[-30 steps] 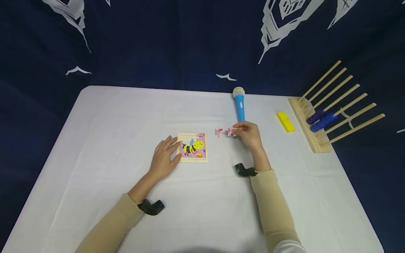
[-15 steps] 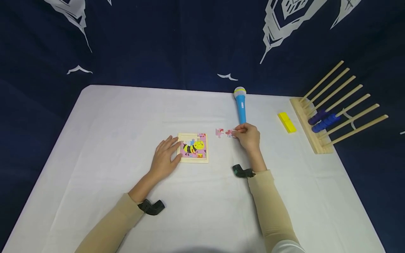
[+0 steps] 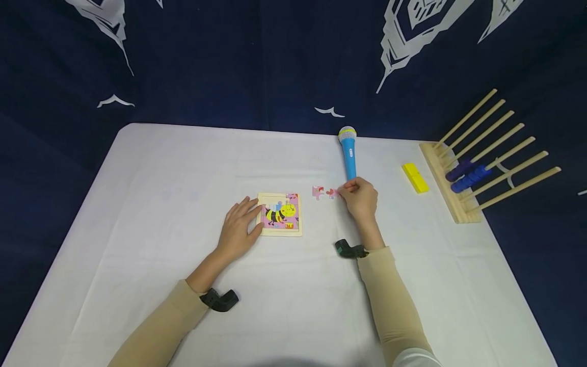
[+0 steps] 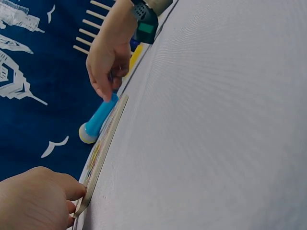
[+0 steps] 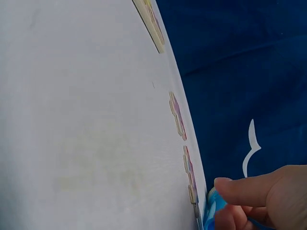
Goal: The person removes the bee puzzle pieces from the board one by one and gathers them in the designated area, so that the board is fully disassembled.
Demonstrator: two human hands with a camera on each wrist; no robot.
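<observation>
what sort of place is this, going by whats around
Likely an indoor play or recording setup: a dark printed cloth forms the backdrop behind a white-covered table, with a bee puzzle on it.

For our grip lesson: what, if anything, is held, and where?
Left hand touches the puzzle frame at its left edge; whether right hand pinches a loose piece is unclear.

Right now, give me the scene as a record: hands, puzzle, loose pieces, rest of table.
left hand: touching left edge of bee puzzle
right hand: at right loose piece; grip unclear
puzzle state: upper left unfilled
left loose piece: between puzzle and right piece
microphone: blue, beyond right hand
yellow block: beside peg rack
</observation>
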